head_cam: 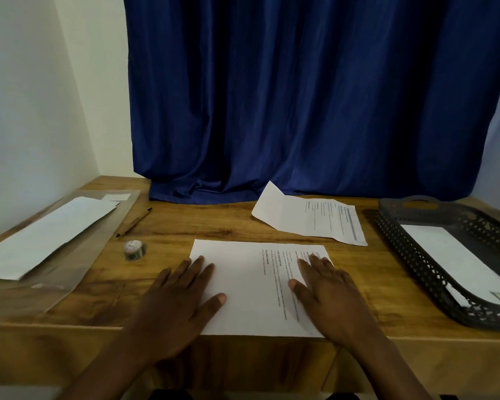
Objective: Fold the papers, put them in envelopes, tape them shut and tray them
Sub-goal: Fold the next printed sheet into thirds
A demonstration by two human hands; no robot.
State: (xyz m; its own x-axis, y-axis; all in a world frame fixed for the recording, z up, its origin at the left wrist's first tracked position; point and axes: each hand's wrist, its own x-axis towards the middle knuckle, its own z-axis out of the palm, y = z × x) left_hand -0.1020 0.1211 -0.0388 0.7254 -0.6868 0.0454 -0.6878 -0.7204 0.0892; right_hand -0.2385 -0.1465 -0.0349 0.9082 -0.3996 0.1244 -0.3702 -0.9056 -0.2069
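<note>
On the wooden table (pixel 220 223), right in front of us, lies a flat sheet of paper (pixel 251 287) with printed lines on its right half. We see both hands resting on it. Our left hand (pixel 179 301) lies palm down on the left edge of the sheet. Its fingers are straight and spread a little, and the thumb points in toward the middle of the page. Part of this hand sits on the wood, part on the paper. Our right hand (pixel 326 290) lies palm down on the right side, over the printed words. Its fingers are straight and close together, and they point away from us. The thumb sticks out to the left. Neither hand is gripping anything; both just press flat. Both arms come up from the bottom of the view.

Behind the sheet, a bit to the right, lies a second printed paper (pixel 309 217) with its left corner bent up. Far right sits a dark tray (pixel 416 255) with a white envelope (pixel 456 261) lying in it. On the left we see more white envelopes (pixel 46 235) on a clear plastic sleeve (pixel 78 267). Near them lie a pen (pixel 133 223) and a small roll of tape (pixel 134 249). A blue curtain (pixel 300 96) hangs behind the table.
</note>
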